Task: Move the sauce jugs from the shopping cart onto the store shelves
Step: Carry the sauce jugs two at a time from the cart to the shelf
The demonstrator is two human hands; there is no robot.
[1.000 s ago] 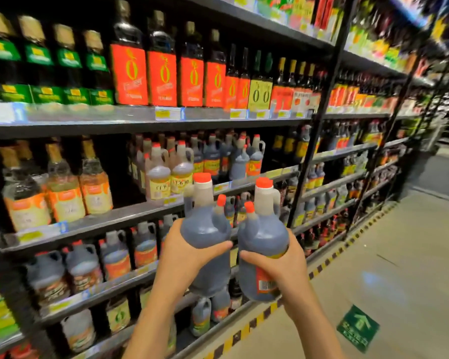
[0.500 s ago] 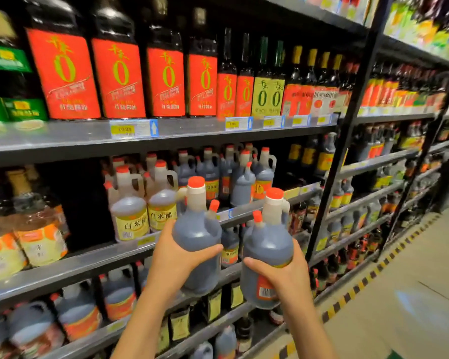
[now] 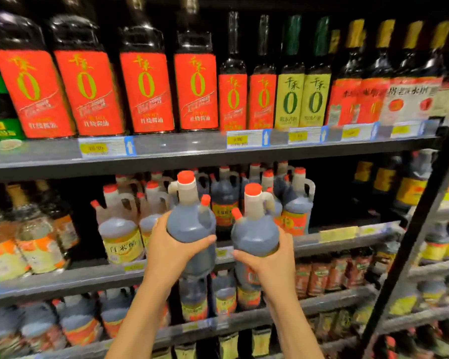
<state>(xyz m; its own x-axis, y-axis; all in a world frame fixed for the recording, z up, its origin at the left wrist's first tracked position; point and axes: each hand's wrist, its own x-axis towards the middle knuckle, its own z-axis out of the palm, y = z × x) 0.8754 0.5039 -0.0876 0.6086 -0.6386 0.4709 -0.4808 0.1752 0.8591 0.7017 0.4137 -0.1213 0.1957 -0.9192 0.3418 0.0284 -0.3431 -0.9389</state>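
the left hand (image 3: 171, 252) is wrapped round the belly of one dark jug (image 3: 189, 224), and the right hand (image 3: 267, 260) is clamped likewise on a second jug (image 3: 254, 234). both are held upright, side by side, just in front of the middle shelf (image 3: 347, 234), above its front edge. being full to the neck, they are judged heavy and smooth-walled, so a slip is possible; a surer hold would be given by the moulded handles beside the red caps. behind that edge the middle shelf is crowded with stocked jugs (image 3: 224, 200); a dark gap is seen at their right. headroom above the middle shelf is capped by the upper shelf (image 3: 192, 149).
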